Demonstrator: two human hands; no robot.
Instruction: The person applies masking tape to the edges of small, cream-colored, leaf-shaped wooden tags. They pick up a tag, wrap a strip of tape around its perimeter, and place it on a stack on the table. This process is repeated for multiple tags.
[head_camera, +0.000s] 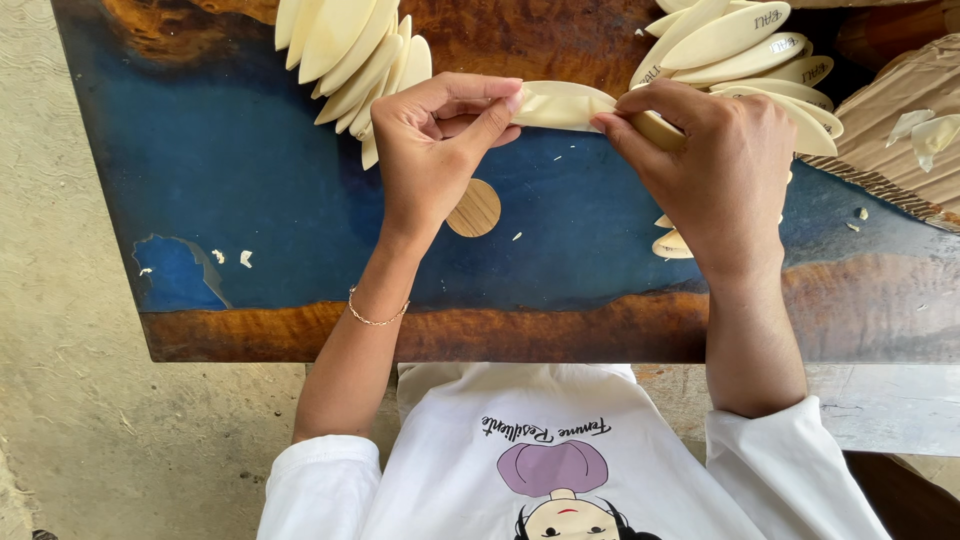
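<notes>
My left hand (435, 135) and my right hand (715, 165) hold one cream, leaf-shaped flat piece (562, 105) between them above a blue and brown table (250, 170). The left thumb and forefinger pinch a thin film at its left end. The right hand grips the other end. A small round wooden disc (476, 209) lies on the table just below the left hand.
A fanned stack of cream oval pieces (350, 55) lies at the top left, another stack (745, 55) at the top right. Corrugated cardboard with peeled scraps (900, 120) sits at the far right. Small flakes dot the table. Concrete floor lies to the left.
</notes>
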